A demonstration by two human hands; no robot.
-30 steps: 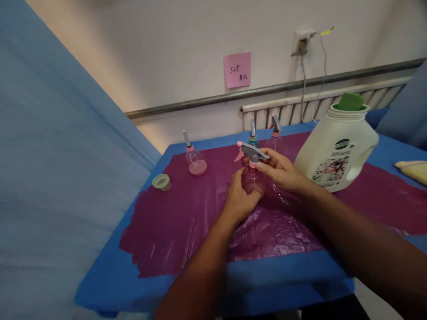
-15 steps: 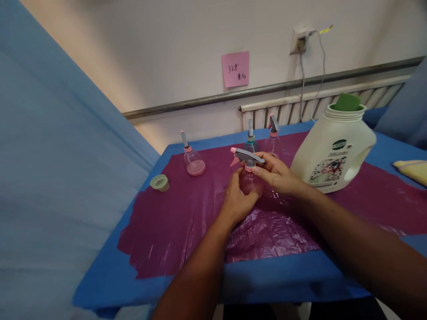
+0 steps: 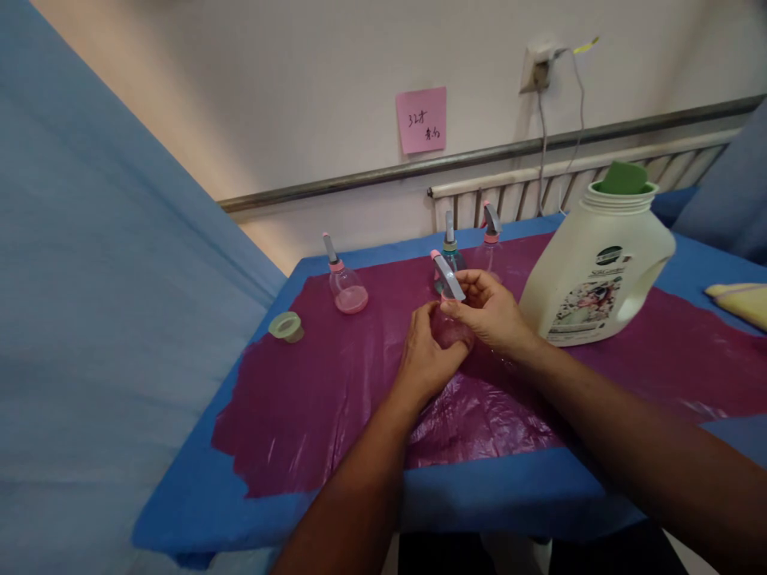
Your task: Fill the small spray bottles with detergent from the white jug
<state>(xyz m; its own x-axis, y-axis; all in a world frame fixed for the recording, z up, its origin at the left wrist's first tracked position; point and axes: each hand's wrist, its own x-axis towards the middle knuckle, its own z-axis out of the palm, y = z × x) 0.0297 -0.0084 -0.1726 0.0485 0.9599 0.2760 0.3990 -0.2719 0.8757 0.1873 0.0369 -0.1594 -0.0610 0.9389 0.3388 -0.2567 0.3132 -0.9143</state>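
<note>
A clear spray bottle (image 3: 448,326) with pinkish contents stands upright between my hands. My left hand (image 3: 427,355) is wrapped round its body from the left. The fingers of my right hand (image 3: 496,316) pinch the pink collar under the grey and pink spray head (image 3: 449,278), whose nozzle points away and a little left. Part of the bottle is hidden by my fingers. Just behind it are a teal spray bottle (image 3: 460,261) and another clear one with a pink collar (image 3: 490,254).
A large cream jug (image 3: 590,279) with a green scoop (image 3: 624,178) in its mouth stands right of my hands. To the left are a spray bottle with pink liquid (image 3: 351,299) and a small pale green cup (image 3: 286,326). A yellow cloth (image 3: 740,302) lies far right on the blue-covered table (image 3: 527,475).
The spray head has turned clockwise under my right fingers, its nozzle swinging from pointing left to pointing mostly away from me. My left hand stays round the bottle.
</note>
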